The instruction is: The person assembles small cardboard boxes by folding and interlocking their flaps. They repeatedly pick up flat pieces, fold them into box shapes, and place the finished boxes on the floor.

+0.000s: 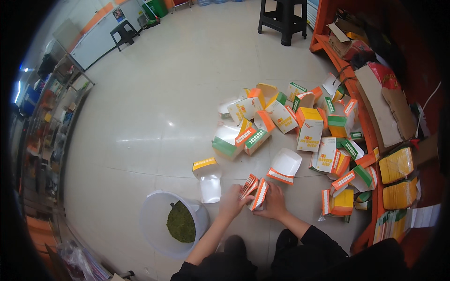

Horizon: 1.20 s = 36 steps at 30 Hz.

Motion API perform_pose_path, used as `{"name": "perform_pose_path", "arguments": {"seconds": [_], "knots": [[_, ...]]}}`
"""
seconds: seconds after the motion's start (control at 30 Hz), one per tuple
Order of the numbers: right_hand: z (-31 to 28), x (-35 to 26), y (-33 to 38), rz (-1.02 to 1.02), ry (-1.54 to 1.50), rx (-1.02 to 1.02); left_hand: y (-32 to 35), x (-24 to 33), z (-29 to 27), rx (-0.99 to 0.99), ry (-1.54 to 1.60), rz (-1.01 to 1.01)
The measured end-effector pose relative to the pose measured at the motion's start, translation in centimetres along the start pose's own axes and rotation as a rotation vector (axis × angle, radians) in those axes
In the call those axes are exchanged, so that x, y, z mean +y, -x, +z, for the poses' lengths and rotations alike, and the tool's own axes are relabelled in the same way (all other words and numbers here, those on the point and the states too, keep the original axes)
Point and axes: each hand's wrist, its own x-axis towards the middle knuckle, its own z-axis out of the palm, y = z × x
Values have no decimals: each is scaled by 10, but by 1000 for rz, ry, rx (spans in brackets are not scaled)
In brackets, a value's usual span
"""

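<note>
Both hands on a small orange-white carton, low over the floor tiles. Left hand and right hand each curl shut round it. Thin card, prob. light, crushes easy; best held at the folded edges. 1 bowl w/ green stuff, 2 black stools, approx. 25+ loose cartons.

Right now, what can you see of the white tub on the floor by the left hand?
The white tub is a round, open container that looks like translucent plastic, standing upright on the pale tiled floor, lower left of the person. It has no lid. A low heap of green, leafy-looking stuff lies inside against its right side; the rest is bare. The left hand is close to its rim but apart from it.
</note>
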Motion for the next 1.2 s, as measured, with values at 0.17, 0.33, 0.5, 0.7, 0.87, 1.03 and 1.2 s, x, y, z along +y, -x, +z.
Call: {"name": "perform_pose_path", "arguments": {"seconds": [0.17, 0.33, 0.5, 0.7, 0.87, 1.03, 1.2], "knots": [[8, 3, -6, 111, -12, -31, -2, -7, 7, -99, 11, -249], [13, 6, -10, 123, 4, -115, -7, -8, 9, -91, 249, -24], [28, 14, -16, 107, 126, -147, -11, 7, 0, -197, 446, 168], [39, 27, -17, 79, 101, -179, -9, 9, 12, -287, 350, 104], [21, 24, -19, 62, 24, -245, -11, -2, 5, -248, 172, 14], [-58, 39, -12, 235, -356, -402, -11, 2, -8, -335, 134, -124], [-95, 122, -81, 167, 138, 242, -7, 4, -4, -188, 227, 20]]}}
